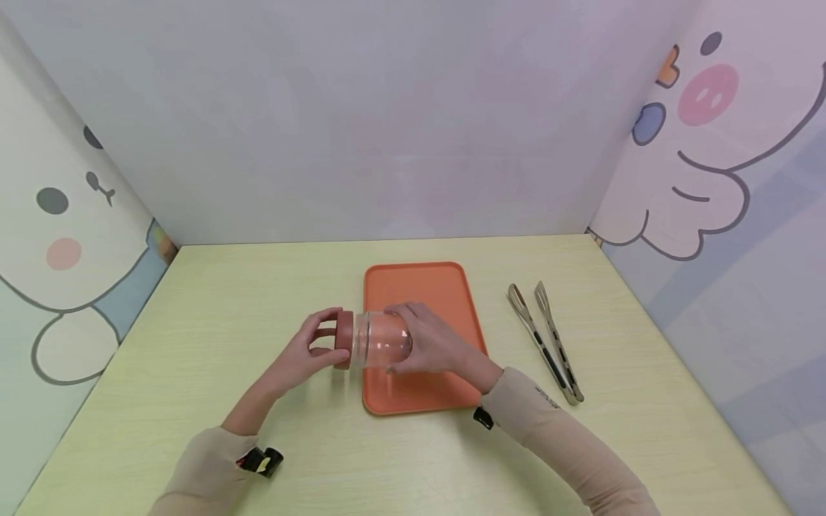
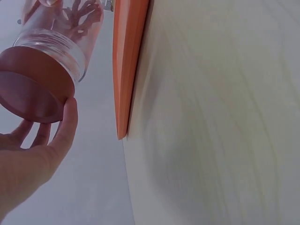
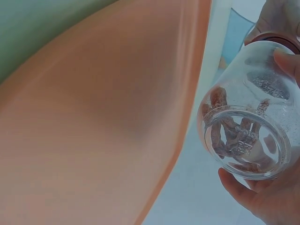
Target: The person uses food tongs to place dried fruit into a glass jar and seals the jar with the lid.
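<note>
A clear jar (image 1: 381, 342) is held on its side over the left edge of an orange tray (image 1: 419, 398), base to the right. My right hand (image 1: 429, 340) grips the jar near its base, fingers on the far side and thumb on the near side. At the mouth sits a reddish-brown lid (image 1: 343, 340), its rim pinched between the thumb and fingers of my left hand (image 1: 306, 355). In the left wrist view the glass thread (image 2: 51, 40) shows just beyond the lid (image 2: 35, 86). The jar's round base (image 3: 248, 140) faces the right wrist camera.
Metal tongs (image 1: 538, 344) with dark handle parts lie spread in a narrow V on the pale wooden table (image 1: 290, 272), right of the tray. A plain wall (image 1: 387, 143) stands behind, with cartoon-printed walls at both sides.
</note>
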Tool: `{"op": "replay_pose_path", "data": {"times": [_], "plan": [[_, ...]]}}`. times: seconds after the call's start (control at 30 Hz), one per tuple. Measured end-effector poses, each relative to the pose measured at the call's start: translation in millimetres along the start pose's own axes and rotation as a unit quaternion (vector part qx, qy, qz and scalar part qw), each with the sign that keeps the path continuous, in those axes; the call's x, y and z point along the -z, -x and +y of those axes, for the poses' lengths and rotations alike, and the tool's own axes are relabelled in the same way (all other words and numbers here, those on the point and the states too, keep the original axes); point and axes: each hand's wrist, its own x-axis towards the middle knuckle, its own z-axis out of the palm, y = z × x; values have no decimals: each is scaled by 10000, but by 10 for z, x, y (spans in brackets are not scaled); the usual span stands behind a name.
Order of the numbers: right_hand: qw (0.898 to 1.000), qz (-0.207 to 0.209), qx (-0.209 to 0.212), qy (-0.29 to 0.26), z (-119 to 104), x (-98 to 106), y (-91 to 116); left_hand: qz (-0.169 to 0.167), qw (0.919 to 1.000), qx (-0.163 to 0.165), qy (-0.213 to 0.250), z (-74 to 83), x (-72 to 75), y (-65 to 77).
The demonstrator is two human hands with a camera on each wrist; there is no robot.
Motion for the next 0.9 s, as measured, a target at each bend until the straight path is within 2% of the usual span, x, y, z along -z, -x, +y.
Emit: {"op": "replay_pose_path", "data": {"times": [0.2, 0.53, 0.9], "plan": [[9999, 43, 49, 78, -14, 9, 1, 6, 9999, 95, -106, -7, -30, -4], [9994, 123, 118, 295, -32, 25, 8, 31, 9999, -7, -137, -19, -81, -37], [9989, 114, 143, 429, -30, 28, 10, 14, 9995, 48, -315, -2, -119, -41]]}}
